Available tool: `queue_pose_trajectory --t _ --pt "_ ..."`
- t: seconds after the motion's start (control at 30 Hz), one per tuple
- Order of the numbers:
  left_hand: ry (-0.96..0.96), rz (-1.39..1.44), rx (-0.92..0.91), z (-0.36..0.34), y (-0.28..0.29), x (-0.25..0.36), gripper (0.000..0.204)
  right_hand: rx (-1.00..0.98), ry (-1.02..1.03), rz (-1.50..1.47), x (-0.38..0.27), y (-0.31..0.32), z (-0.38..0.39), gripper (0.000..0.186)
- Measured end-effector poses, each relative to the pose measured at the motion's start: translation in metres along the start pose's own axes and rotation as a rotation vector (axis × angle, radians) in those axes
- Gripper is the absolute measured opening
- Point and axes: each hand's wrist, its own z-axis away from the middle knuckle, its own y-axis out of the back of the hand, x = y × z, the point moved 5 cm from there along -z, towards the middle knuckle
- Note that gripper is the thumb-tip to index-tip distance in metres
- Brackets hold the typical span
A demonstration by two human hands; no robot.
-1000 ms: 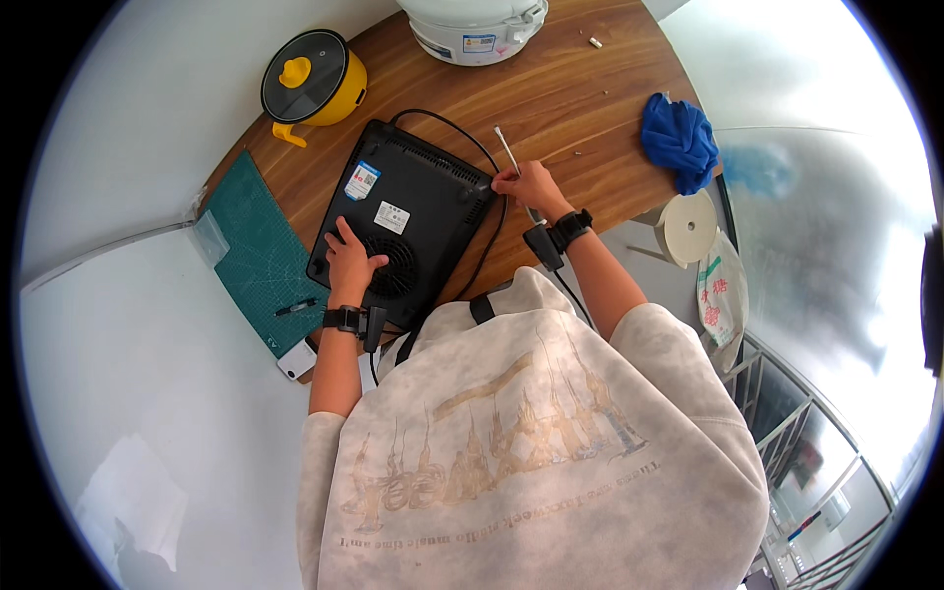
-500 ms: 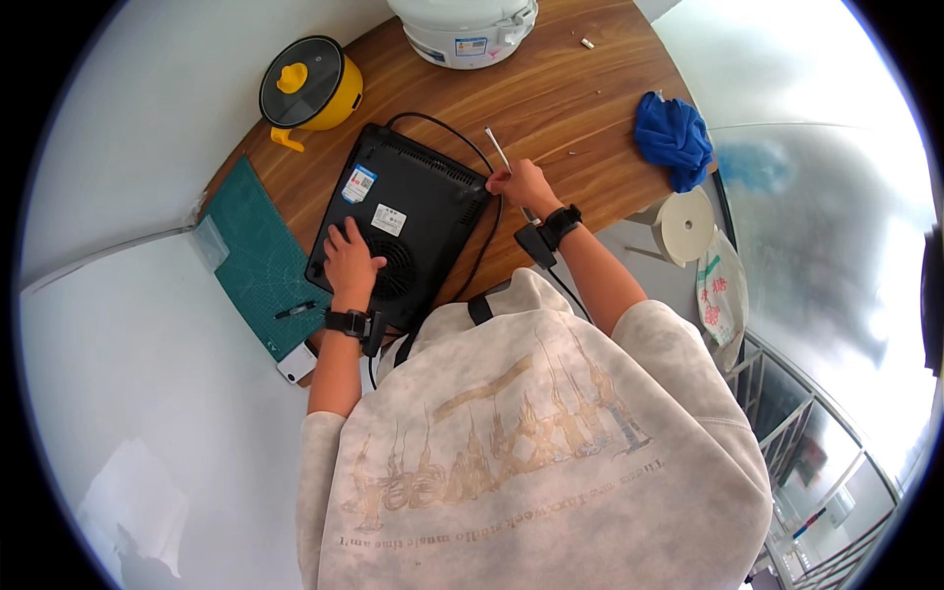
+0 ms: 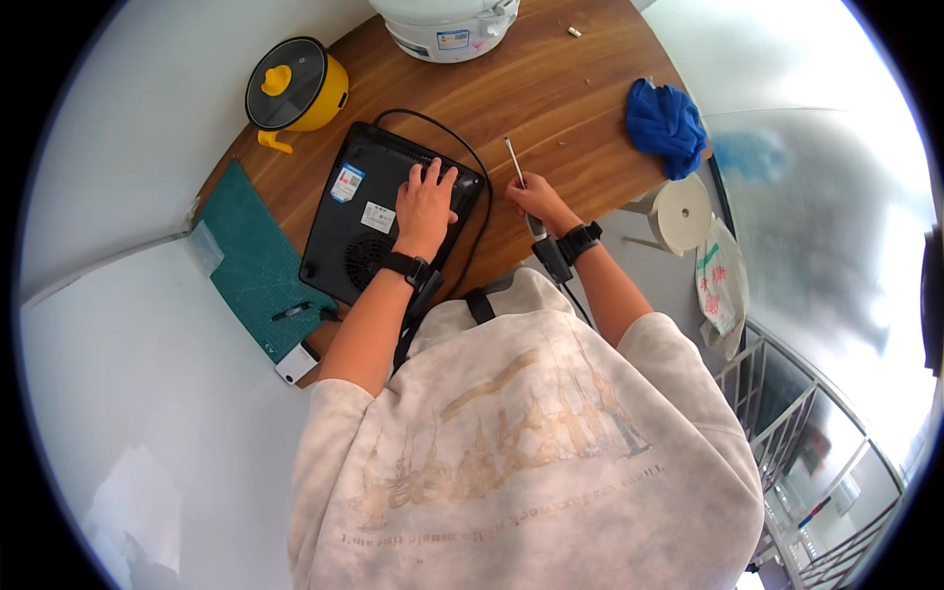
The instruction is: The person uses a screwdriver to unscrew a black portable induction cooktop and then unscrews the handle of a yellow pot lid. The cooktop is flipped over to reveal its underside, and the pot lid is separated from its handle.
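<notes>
Resting on the bench (image 3: 575, 98), the black appliance (image 3: 329, 236) lies with its fan grille (image 3: 364, 260) and two labels facing up, in front of the person. The left hand (image 3: 425, 205) is on the appliance with fingers spread, fingertips toward the far right corner. The right hand (image 3: 541, 201) is to the right of the appliance, apart from it, and pinches a screwdriver (image 3: 514, 157); the shaft points away from the person.

A black cable (image 3: 454, 136) curves between the appliance and the right hand. To the left, a green mat (image 3: 236, 231) carries a pen (image 3: 291, 312); a phone (image 3: 297, 363) sits at the mat's near end. Beyond the appliance stand a yellow pot (image 3: 326, 101), far left, and a white cooker (image 3: 447, 22). A blue cloth (image 3: 663, 128) lies near the bench's right edge, close to a round stool (image 3: 683, 218).
</notes>
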Motion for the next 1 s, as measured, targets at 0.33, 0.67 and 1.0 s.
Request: queue_pose_trajectory --t 0.33,0.67,1.0 --pt "0.034 -0.152 0.004 -0.016 -0.006 0.007 0.076 -0.254 -0.050 -0.365 -0.015 0.003 0.055 0.053" --pt "0.056 0.078 -0.155 -0.022 -0.009 -0.004 0.084 0.074 0.342 0.703 -0.042 0.041 0.065 0.039" --pt "0.067 0.152 -0.136 -0.022 -0.010 -0.006 0.084 -0.027 0.632 1.078 -0.119 0.048 0.080 0.029"
